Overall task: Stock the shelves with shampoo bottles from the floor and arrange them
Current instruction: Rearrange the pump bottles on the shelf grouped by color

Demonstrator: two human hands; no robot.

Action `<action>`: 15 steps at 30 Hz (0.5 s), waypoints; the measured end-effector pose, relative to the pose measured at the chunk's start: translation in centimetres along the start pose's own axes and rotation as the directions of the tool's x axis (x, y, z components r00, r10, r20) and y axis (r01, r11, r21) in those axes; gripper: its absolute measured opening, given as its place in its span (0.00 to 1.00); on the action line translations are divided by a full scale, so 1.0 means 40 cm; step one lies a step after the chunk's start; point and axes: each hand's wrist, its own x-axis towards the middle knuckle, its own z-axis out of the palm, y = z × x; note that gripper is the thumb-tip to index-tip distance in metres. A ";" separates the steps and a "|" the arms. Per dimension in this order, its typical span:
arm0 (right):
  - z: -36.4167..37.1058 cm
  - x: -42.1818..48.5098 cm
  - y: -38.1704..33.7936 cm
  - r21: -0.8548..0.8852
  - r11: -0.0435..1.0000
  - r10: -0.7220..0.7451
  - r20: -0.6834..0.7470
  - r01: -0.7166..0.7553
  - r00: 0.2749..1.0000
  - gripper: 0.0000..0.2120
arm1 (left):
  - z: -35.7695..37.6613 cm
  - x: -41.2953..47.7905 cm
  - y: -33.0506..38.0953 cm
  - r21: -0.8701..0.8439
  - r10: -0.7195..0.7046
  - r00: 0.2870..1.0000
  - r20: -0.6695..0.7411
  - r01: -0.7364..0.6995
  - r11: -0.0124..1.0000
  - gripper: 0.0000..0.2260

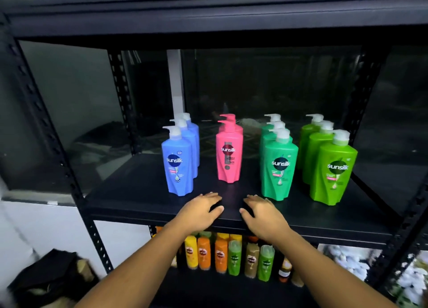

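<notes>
Sunsilk pump bottles (228, 150) in colour rows, shelf (129, 199); both hands (200, 209) flat

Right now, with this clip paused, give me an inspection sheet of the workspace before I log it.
Surface: black shelf, dark board in a metal rack.
Job's things: blue bottles, three in a file; pink bottles, two; dark green bottles, three; light green bottles, three; all upright, front labels facing out.
Clutter: nothing seen on this shelf.
Grippers: left hand and right hand rest on the shelf's front, fingers straight, holding nothing.
Cables: nothing seen.
Surroundings: small bottles on the shelf below; dark bag at lower left.
</notes>
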 end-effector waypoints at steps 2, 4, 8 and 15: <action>0.008 0.028 -0.022 0.022 1.000 0.012 0.021 -0.012 1.000 0.26 | -0.009 0.005 -0.023 -0.005 -0.004 1.000 0.002 0.004 1.000 0.24; 0.016 0.056 -0.036 0.060 0.997 0.046 0.042 -0.049 0.998 0.27 | -0.014 0.018 -0.040 -0.035 -0.001 1.000 -0.002 0.001 0.999 0.25; 0.016 0.116 -0.062 0.249 0.957 0.159 -0.019 -0.149 0.987 0.29 | -0.027 0.056 -0.041 -0.174 0.003 0.998 -0.069 -0.015 0.985 0.25; 0.021 0.245 -0.082 0.584 0.776 0.385 -0.139 -0.238 0.912 0.37 | -0.013 0.173 -0.029 -0.547 -0.210 0.959 -0.191 0.073 0.834 0.40</action>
